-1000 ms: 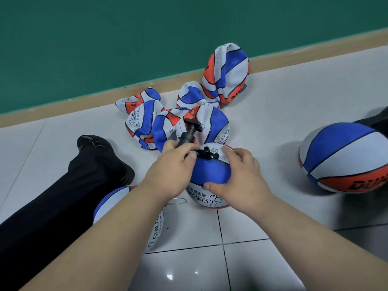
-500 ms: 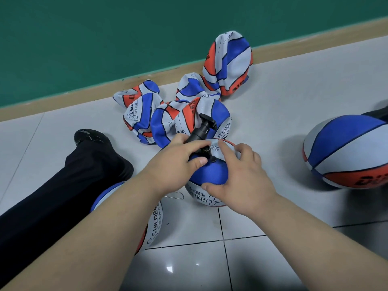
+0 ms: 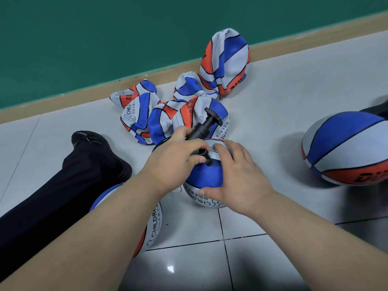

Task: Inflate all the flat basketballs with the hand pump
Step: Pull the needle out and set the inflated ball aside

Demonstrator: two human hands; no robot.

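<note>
A small blue, white and orange basketball (image 3: 206, 177) sits on the tiled floor in front of me. My left hand (image 3: 176, 159) grips the lower end of a black hand pump (image 3: 204, 126), which leans up and to the right from the ball's top. My right hand (image 3: 237, 175) holds the ball, fingers curved over its top and thumb on its near side. Behind lie several crumpled flat basketballs (image 3: 147, 116), and one larger flat ball (image 3: 225, 61) leans on the wall base.
A big round basketball (image 3: 344, 148) rests at the right. Another round ball (image 3: 151, 223) lies under my left forearm. My black-trousered leg and shoe (image 3: 88, 164) stretch across the left floor. A green wall with a tan skirting (image 3: 84, 91) closes off the back.
The pump has tilted over to the right, its handle now farther right. My left hand has shifted along its base; my right hand stays on the ball.
</note>
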